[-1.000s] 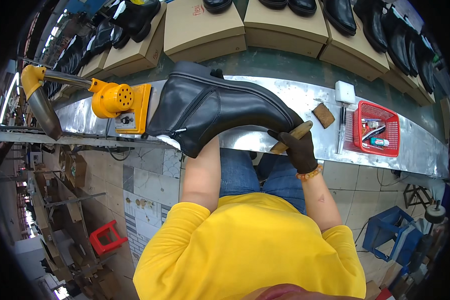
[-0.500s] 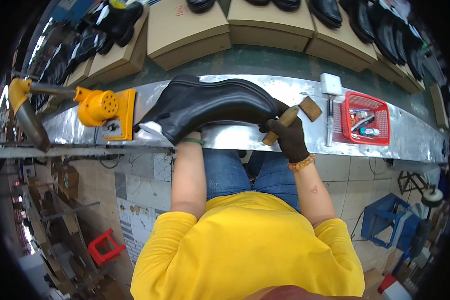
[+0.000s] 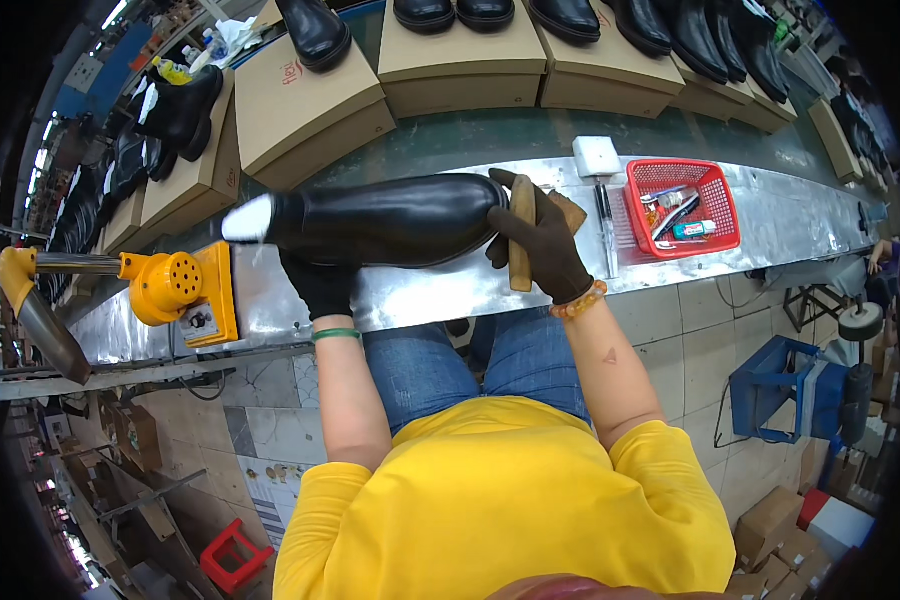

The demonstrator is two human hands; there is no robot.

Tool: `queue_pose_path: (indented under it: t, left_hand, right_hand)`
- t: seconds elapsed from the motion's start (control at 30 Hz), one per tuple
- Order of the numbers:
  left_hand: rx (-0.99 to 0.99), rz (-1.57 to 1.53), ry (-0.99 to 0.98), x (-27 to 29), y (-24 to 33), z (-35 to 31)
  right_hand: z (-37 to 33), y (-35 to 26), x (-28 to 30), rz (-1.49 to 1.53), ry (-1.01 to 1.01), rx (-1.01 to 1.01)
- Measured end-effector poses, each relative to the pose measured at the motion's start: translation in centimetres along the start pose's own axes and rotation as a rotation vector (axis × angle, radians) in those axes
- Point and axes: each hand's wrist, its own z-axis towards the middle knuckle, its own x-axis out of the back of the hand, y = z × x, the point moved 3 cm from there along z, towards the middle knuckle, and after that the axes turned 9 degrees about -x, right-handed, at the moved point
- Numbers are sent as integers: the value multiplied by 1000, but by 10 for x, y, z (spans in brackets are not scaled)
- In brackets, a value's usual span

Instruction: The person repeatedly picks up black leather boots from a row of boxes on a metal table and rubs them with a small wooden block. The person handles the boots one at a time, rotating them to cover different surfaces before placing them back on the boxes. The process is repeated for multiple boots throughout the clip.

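Gripping black boot point(image 3: 390, 220) from beneath with gloved left hand point(image 3: 322, 285), fingers wrapped around it; right hand point(image 3: 542, 240) closed on wooden brush point(image 3: 522, 245) at toe.

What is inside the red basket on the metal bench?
The red basket holds a few small items, including what look like tubes or small bottles; whatever lies beneath them is covered.

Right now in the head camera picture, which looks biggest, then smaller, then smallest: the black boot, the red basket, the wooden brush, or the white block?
1. black boot
2. red basket
3. wooden brush, partly hidden by the right hand
4. white block
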Motion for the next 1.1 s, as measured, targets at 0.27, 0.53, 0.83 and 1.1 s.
queue_pose_path:
  t: [0.27,0.53,0.83,1.1]
  left_hand:
    - [-157,236,41,-36,24,22]
    - [-302,477,32,-54,18,31]
    - [-478,906,-136,-113,26,13]
    - [-629,1600,-301,-123,26,91]
  right_hand:
    - [3,27,8,61,96,-90]
    - [5,96,21,199,131,-434]
    - [69,102,-56,670,-113,-322]
    - [183,44,-128,220,-192,66]
